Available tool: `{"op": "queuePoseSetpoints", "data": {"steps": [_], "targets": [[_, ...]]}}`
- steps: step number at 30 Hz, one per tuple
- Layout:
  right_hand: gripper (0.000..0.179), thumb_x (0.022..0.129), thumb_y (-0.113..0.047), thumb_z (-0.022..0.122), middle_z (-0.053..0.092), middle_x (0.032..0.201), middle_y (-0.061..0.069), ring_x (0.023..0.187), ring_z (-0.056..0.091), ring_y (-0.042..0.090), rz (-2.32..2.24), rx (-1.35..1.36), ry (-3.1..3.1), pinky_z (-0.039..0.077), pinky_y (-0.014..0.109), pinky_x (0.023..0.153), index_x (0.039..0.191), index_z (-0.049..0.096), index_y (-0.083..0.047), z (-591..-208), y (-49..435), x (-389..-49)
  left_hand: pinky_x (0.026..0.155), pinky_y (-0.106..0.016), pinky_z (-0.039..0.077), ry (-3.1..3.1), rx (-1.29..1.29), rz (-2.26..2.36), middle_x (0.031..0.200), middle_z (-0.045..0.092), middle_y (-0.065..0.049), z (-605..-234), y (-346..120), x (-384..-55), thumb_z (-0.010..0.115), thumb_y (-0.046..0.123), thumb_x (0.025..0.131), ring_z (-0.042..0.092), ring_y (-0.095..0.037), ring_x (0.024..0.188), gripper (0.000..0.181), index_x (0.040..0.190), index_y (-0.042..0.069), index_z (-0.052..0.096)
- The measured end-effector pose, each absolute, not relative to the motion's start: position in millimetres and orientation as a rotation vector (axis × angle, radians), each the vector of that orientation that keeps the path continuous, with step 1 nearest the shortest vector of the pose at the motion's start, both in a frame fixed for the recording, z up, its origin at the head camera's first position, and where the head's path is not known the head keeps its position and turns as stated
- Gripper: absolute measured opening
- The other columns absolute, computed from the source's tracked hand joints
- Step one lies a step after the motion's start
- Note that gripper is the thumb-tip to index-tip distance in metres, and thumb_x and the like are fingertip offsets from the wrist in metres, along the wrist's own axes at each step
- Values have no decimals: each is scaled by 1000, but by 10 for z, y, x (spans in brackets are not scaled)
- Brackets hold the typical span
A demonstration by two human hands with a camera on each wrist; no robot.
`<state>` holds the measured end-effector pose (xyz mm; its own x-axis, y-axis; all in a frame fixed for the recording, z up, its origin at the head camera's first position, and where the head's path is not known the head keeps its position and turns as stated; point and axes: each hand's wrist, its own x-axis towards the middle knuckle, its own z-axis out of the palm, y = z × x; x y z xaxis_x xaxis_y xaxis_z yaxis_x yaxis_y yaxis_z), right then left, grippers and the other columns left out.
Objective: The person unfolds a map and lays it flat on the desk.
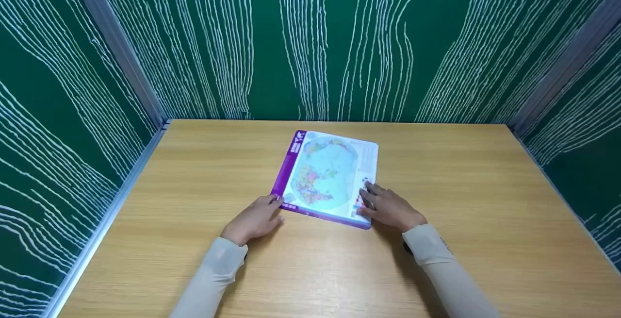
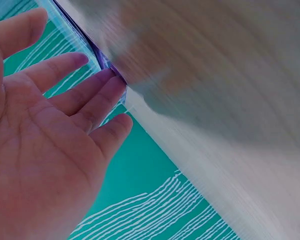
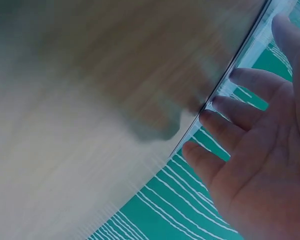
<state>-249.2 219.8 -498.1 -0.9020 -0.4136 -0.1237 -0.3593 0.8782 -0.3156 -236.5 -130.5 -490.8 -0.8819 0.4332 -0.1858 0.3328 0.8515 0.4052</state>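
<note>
A thin, flat world map sheet (image 1: 335, 172) with rounded corners and a purple band down its left side lies turned at a slant on the table. At its lower left corner, my left hand (image 1: 257, 218) touches it with the fingertips. The left wrist view shows this hand's fingers (image 2: 97, 102) spread and nearly straight, the thumb apart. My right hand (image 1: 388, 206) rests its fingertips on the sheet's lower right part, covering some of the print there. In the right wrist view those fingers (image 3: 230, 130) are extended and spread, the tips meeting the thin edge.
The wooden table (image 1: 194, 177) stretches around the sheet on all sides. Green walls (image 1: 271, 41) with wavy white lines close it in at the back and both sides, with grey metal posts (image 1: 121, 41) at the back corners.
</note>
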Motion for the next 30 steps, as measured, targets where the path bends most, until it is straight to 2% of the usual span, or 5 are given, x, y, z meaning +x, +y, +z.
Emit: {"op": "queuePoseSetpoints", "data": {"steps": [5,13,23,30], "targets": [[66,94,-42,58,23,158,16,145,22,38,-452,-553,2853,20,58,116,148,38,-9,-4968,2240,-2535,118,-48,25,2747,589,531,155,32,-15,-4895,-1257,-2335,48,34,100,28,-34,144,55,148,10,37],[64,94,-38,60,24,159,12,145,23,36,-453,-535,2862,24,57,114,149,36,-15,-4948,2294,-2583,117,-48,27,2739,628,497,153,35,-16,-4872,-1202,-2303,49,34,100,30,-34,143,55,147,9,39],[63,94,-36,60,26,158,14,144,27,39,-465,-564,2876,26,58,114,149,37,-15,-4957,2313,-2594,113,-48,36,2742,652,494,147,43,-16,-4844,-1172,-2295,48,35,100,40,-33,136,53,145,7,43],[61,93,-32,61,33,153,22,140,33,41,-462,-670,2926,28,58,113,145,41,-6,-4994,2329,-2574,116,-52,27,2708,671,557,148,42,-18,-4836,-1181,-2327,47,32,101,33,-38,141,51,146,8,41]]}}
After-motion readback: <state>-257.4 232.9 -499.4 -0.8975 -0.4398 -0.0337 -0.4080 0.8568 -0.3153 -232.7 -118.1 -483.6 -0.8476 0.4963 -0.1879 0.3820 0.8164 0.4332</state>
